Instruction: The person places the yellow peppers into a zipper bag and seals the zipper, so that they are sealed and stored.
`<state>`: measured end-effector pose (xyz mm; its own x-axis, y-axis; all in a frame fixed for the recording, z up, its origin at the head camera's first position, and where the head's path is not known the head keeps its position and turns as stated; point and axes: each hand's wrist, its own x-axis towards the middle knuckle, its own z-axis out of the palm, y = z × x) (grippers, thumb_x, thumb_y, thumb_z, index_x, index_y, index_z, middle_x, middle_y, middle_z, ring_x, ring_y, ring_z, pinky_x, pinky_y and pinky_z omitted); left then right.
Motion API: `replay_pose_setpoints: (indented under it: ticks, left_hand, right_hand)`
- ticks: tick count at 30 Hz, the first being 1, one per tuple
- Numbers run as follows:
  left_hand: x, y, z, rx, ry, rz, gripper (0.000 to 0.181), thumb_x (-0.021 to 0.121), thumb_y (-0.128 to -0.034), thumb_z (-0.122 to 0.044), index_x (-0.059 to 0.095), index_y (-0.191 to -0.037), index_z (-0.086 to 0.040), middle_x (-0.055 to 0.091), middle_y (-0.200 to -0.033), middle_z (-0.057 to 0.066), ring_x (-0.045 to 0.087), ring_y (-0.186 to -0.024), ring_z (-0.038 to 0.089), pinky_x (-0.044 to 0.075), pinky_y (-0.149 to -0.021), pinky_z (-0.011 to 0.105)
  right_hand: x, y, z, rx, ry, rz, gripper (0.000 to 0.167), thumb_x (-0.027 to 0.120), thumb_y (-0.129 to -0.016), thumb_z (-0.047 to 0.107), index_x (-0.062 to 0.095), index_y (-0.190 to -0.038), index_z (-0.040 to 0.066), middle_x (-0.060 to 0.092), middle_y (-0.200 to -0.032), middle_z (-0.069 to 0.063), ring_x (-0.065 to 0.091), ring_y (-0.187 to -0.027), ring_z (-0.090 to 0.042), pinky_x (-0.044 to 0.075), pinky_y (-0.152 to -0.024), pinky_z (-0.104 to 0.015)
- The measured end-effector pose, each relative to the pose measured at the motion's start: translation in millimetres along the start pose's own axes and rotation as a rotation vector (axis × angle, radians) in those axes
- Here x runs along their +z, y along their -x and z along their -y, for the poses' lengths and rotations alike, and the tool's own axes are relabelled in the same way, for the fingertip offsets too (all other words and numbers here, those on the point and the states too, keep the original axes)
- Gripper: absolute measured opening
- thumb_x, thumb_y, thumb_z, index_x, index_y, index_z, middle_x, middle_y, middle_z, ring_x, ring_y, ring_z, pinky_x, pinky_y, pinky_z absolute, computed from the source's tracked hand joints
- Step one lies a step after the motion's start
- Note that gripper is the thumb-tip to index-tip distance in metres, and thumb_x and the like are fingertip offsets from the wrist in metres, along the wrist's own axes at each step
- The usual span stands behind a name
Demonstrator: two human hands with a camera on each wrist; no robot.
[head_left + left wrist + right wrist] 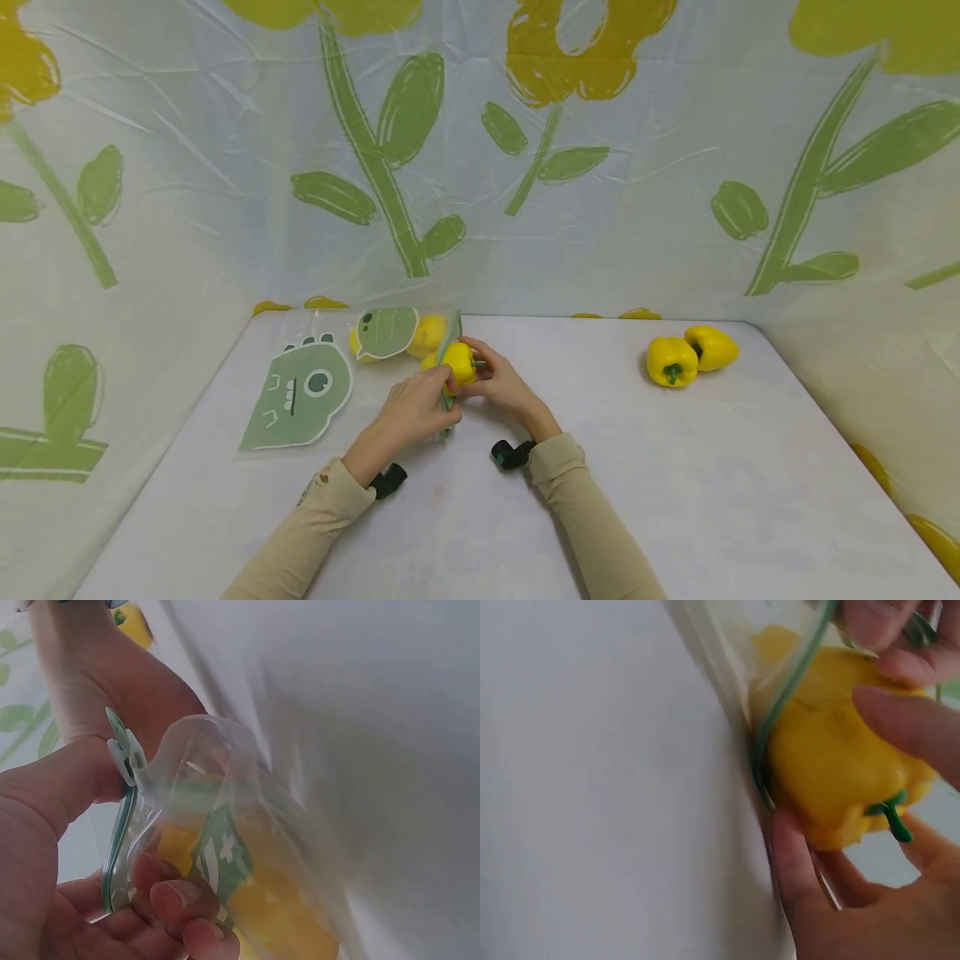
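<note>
A clear zip bag (303,396) with green cartoon creature prints lies on its side at the left of the table. My left hand (412,407) grips the green-edged rim of its mouth; the left wrist view shows its white slider (127,757) beside the thumb. My right hand (508,385) holds a yellow bell pepper (840,757) with a green stem, partly inside the mouth, stem facing outward. Yellow rounded things (429,333) show through the plastic deeper in the bag; their kind is hard to tell.
Two more yellow bell peppers, one stem-forward (671,362) and one on its side (712,347), touch each other at the back right of the white table (712,500). A flower-printed cloth (637,225) rises behind and along both sides.
</note>
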<state>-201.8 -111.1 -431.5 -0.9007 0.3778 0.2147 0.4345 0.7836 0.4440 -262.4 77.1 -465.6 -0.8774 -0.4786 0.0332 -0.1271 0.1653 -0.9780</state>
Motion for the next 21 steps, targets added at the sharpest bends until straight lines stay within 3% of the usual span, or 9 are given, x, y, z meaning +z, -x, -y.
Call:
replay_pose_setpoints:
  ticks: [5, 9, 13, 21]
  left_hand:
    - [1.0, -1.2, -0.5, -0.013, -0.009, 0.007, 0.027, 0.077, -0.0761, -0.020, 0.056, -0.092, -0.013, 0.049, -0.072, -0.004, 0.044, -0.056, 0.013, 0.037, -0.049, 0.029]
    - [0.9, -1.5, -1.2, -0.021, -0.006, 0.010, 0.027, 0.077, -0.0766, -0.021, 0.056, -0.092, -0.013, 0.050, -0.072, -0.004, 0.044, -0.056, 0.013, 0.037, -0.049, 0.029]
    - [0.0, -1.0, -1.5, -0.020, -0.011, 0.009, 0.028, 0.077, -0.0766, -0.020, 0.056, -0.093, -0.013, 0.050, -0.072, -0.004, 0.044, -0.056, 0.013, 0.037, -0.049, 0.029]
    - [-1.9, -0.3, -2.1, -0.022, -0.028, 0.003, 0.029, 0.077, -0.0760, -0.021, 0.056, -0.094, -0.013, 0.051, -0.075, -0.004, 0.044, -0.056, 0.013, 0.038, -0.050, 0.029]
  right_hand:
    - [-14, 6.8, 1, 0.041, -0.058, 0.018, 0.070, 0.068, -0.087, 0.006, 0.037, -0.151, 0.009, 0.048, -0.143, -0.018, 0.053, -0.123, -0.035, 0.042, -0.104, -0.046]
    - [-25, 10.6, -2, 0.045, -0.127, 0.013, 0.050, 0.064, -0.092, 0.009, 0.050, -0.140, 0.005, 0.054, -0.139, -0.016, 0.057, -0.121, -0.031, 0.046, -0.101, -0.041]
    - [-28, 11.5, -4, 0.057, -0.161, -0.026, 0.041, 0.065, -0.092, 0.012, 0.061, -0.131, 0.001, 0.062, -0.132, -0.012, 0.061, -0.116, -0.025, 0.048, -0.098, -0.037]
    - [-23, 8.8, -10, 0.045, -0.098, -0.079, 0.036, 0.067, -0.092, 0.010, 0.066, -0.128, 0.004, 0.067, -0.124, -0.010, 0.062, -0.115, -0.023, 0.045, -0.099, -0.036]
